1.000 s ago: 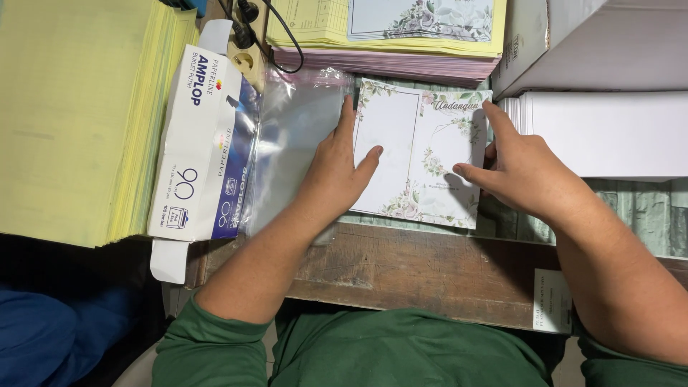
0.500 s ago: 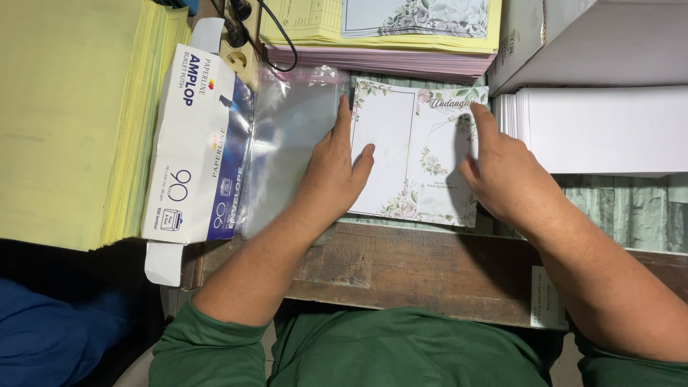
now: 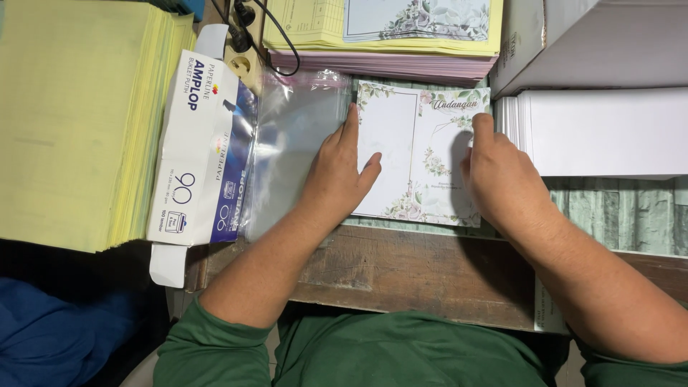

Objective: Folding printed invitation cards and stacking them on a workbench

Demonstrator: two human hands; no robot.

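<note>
Left hand (image 3: 337, 175): lay spread flat across floral-bordered white paper card's (image 3: 401, 154) left edge and clear plastic sleeve (image 3: 294, 143).
Right hand (image 3: 502, 175): pressed flat, fingers together, on card's right side.
Risk: could have creased card or skewed entry, slick sleeve slipping leftward.

Two bare hands (image 3: 337, 179), bare forearms, dark green short-sleeved shirt, no jewellery visible

It looked like a small print or stationery workshop. Tall stacks of yellow paper (image 3: 79, 122), white sheets (image 3: 598, 132) and pink sheets (image 3: 380, 66) crowded a worn wooden table (image 3: 408, 276), beside an envelope box (image 3: 197, 147) and clear plastic sleeves (image 3: 294, 143).
</note>
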